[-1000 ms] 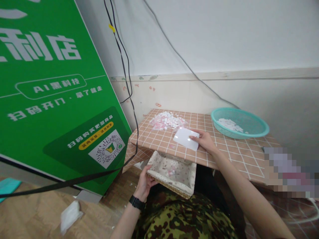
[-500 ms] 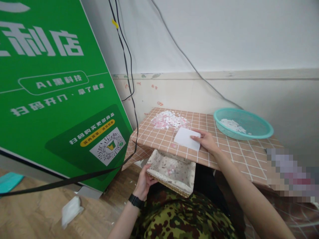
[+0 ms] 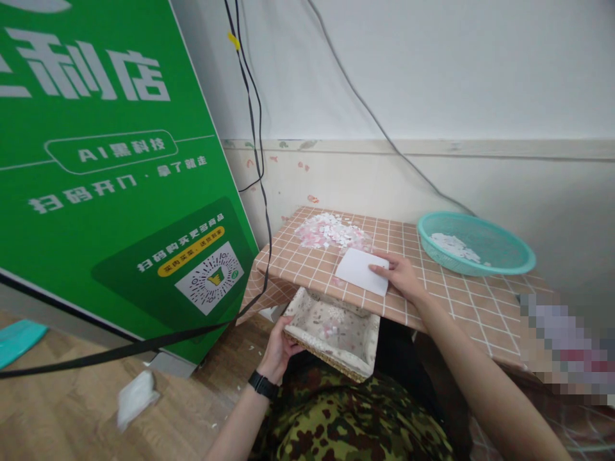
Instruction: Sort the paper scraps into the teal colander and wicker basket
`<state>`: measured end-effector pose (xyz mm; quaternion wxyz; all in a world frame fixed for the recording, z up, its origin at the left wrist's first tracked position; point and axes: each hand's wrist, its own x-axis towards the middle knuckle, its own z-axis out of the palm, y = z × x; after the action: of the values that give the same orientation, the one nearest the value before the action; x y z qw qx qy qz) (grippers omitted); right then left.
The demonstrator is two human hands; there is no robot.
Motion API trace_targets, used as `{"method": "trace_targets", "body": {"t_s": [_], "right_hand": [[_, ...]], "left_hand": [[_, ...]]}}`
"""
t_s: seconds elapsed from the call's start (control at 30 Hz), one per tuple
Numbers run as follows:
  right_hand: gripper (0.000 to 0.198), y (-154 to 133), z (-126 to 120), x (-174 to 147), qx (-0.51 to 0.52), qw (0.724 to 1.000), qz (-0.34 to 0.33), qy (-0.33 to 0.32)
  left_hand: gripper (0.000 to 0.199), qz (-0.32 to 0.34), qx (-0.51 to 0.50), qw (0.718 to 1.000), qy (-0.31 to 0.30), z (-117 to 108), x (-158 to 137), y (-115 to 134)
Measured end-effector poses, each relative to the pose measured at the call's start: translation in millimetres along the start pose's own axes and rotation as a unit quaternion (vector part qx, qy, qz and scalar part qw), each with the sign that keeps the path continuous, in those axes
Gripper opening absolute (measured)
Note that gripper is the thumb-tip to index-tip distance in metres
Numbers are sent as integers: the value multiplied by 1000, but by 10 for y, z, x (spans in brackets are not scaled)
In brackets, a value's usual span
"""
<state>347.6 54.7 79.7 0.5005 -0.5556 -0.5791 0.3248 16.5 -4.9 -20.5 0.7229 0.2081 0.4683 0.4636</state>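
My left hand [image 3: 280, 346] grips the left rim of a cloth-lined wicker basket [image 3: 355, 358], held just below the table's front edge. Small pale and pink bits [image 3: 331, 330] lie on its lining. In my right hand [image 3: 398, 276] is a white card [image 3: 358, 270], pinched at its right side with the thumb on top, low over the tabletop near the front edge. Beyond the card a pile of small white and pink paper pieces [image 3: 329, 230] is spread on the checked tablecloth [image 3: 302, 266].
At the table's right stands a turquoise mesh basin [image 3: 500, 246] with white pieces in it. A green cabinet [image 3: 120, 243] rises at the left, with a black strap [image 3: 192, 333] hanging across it. A white packet [image 3: 137, 397] lies on the wooden floor.
The view has shifted slightly, so the surroundings sit a little differently. Both hands keep their holds on the basket and the card, with hardly any movement.
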Motion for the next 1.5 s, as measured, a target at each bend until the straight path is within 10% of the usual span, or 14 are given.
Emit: {"method": "trace_targets", "body": {"t_s": [0.47, 0.83, 1.3, 1.5], "right_hand": [[50, -96, 136, -35, 40, 993, 13, -109], [56, 85, -143, 7, -36, 990, 18, 135], [50, -92, 79, -204, 65, 992, 47, -94], [55, 154, -550, 148, -66, 974, -39, 213]], "left_hand": [[26, -10, -12, 1000, -8, -18, -30, 11], [26, -3, -29, 1000, -9, -39, -11, -29], [30, 3, -18, 1000, -3, -14, -17, -33], [31, -8, -19, 999, -39, 17, -108, -82]]}}
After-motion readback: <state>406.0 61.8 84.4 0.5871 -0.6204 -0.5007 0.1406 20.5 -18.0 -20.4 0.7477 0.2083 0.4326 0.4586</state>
